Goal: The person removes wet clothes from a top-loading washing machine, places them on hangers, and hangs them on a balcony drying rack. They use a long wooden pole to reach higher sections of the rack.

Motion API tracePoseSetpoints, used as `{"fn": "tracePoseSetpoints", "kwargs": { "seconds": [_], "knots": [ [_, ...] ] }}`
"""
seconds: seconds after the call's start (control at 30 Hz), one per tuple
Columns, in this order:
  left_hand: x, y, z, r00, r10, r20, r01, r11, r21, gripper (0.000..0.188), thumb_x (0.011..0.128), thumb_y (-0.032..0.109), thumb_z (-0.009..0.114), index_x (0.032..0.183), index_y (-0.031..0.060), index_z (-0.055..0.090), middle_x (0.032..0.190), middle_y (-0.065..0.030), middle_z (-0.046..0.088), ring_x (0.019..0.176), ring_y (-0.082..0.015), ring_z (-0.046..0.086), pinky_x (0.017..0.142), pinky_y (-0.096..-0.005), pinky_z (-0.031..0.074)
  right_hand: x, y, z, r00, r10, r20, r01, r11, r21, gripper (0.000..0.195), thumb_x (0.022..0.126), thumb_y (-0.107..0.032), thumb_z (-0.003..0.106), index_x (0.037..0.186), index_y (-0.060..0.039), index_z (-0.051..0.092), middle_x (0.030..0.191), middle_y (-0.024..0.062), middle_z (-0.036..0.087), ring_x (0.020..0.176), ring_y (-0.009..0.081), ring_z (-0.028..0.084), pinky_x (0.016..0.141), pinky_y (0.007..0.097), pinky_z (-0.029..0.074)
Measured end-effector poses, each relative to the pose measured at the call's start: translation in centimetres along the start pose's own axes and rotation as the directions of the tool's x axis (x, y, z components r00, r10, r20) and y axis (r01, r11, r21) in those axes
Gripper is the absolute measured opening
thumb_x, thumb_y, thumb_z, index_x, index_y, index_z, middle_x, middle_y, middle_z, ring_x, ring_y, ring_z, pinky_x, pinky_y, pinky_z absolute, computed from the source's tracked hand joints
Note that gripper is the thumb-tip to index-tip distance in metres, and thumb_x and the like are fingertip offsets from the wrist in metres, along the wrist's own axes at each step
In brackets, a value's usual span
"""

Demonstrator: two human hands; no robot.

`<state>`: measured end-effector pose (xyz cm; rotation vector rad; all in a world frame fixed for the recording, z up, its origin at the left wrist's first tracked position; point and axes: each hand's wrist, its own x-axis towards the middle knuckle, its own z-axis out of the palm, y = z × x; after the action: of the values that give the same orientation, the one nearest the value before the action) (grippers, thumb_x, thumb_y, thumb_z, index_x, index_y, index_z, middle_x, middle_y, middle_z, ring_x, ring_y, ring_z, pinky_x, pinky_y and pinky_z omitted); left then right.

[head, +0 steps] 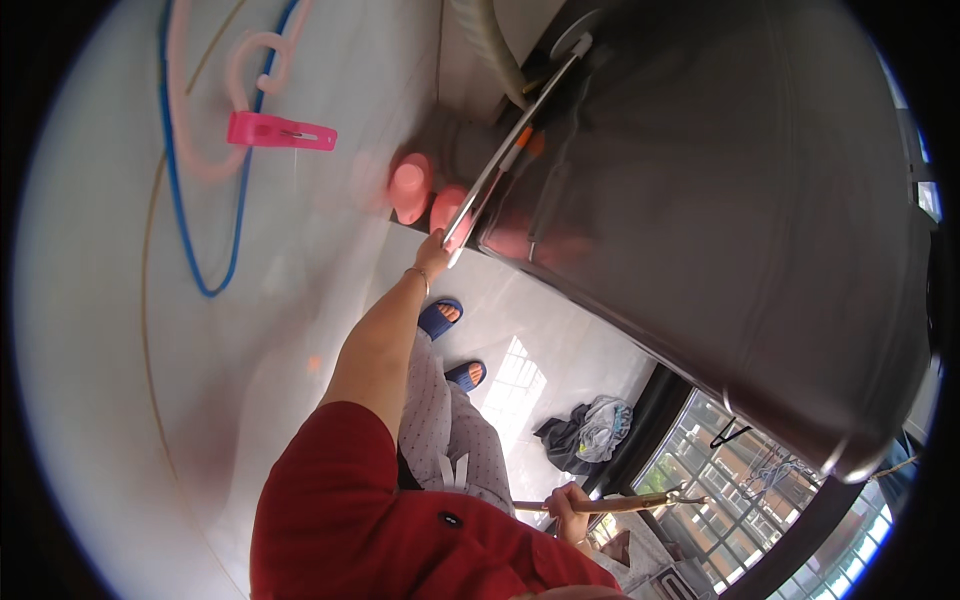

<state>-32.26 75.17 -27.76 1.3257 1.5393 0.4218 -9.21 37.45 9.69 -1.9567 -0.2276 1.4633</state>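
My left hand, with a thin bracelet at the wrist, is closed around the lower end of a thin pale rod. The rod slants up beside a large glossy dark panel, which reflects things near it. My right hand grips a wooden pole with a forked metal hook at its tip. That tip lies in front of the barred window. Two pink bottles stand just beyond my left hand, one partly behind the rod.
A blue hanger, a pale pink hanger and a pink clothes peg hang close on the left. Crumpled cloth lies on the tiled floor near my slippers. A ribbed hose runs down at the top.
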Motion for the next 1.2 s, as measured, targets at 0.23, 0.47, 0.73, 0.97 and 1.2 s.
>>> {"fn": "tracePoseSetpoints", "kwargs": {
  "seconds": [0.23,0.47,0.73,0.97,1.2],
  "knots": [
    [-7.5,13.4,-7.4,0.990,0.136,-0.045,-0.140,0.984,-0.110,0.018,0.078,0.002,0.045,0.095,0.0015,0.049,0.084,-0.0216,0.058,0.082,-0.0390,0.057,0.071,-0.0449,0.043,-1.3,0.1,-0.3,0.995,-0.047,0.084,0.050,0.998,-0.033,0.017,0.087,-0.007,0.057,0.071,-0.0040,0.049,0.057,0.0044,0.051,0.049,0.0108,0.047,0.049,0.0243,0.039],
    [-20.4,32.1,-19.3,0.971,0.223,-0.088,-0.239,0.875,-0.421,0.016,0.075,-0.002,0.047,0.086,0.0092,0.050,0.078,0.0039,0.043,0.073,-0.0069,0.040,0.066,-0.0217,0.035,-3.1,-0.3,-2.0,0.989,-0.070,0.130,0.073,0.997,-0.023,0.020,0.085,-0.011,0.064,0.071,-0.0068,0.051,0.057,0.0000,0.051,0.050,0.0085,0.050,0.046,0.0228,0.040],
    [-28.8,47.7,-28.5,0.829,0.530,-0.177,-0.557,0.754,-0.349,0.010,0.076,0.003,0.051,0.085,0.0065,0.051,0.075,0.0016,0.048,0.071,-0.0098,0.045,0.064,-0.0244,0.038,-5.5,-1.8,-1.2,0.986,-0.150,0.077,0.153,0.988,-0.033,0.024,0.084,-0.017,0.067,0.067,-0.0058,0.054,0.050,0.0000,0.050,0.040,0.0070,0.044,0.039,0.0221,0.032],
    [-31.2,58.9,-33.3,0.648,0.709,-0.278,-0.758,0.564,-0.329,0.011,0.074,0.003,0.049,0.082,0.0077,0.055,0.070,0.0025,0.048,0.064,-0.0084,0.044,0.058,-0.0221,0.036,-6.2,-1.3,-1.4,0.945,-0.327,0.006,0.326,0.940,-0.096,0.028,0.083,-0.017,0.068,0.064,-0.0027,0.054,0.050,-0.0015,0.048,0.044,0.0061,0.042,0.043,0.0249,0.034],
    [-26.7,65.7,-35.4,0.423,0.878,-0.226,-0.864,0.315,-0.394,0.009,0.073,0.002,0.049,0.079,0.0071,0.054,0.065,0.0025,0.048,0.058,-0.0084,0.043,0.052,-0.0220,0.034,-5.8,1.9,-1.0,0.908,-0.397,-0.132,0.405,0.914,0.033,0.027,0.083,-0.015,0.069,0.064,-0.0023,0.054,0.054,-0.0021,0.048,0.052,0.0053,0.042,0.048,0.0250,0.036]
  ]
}}
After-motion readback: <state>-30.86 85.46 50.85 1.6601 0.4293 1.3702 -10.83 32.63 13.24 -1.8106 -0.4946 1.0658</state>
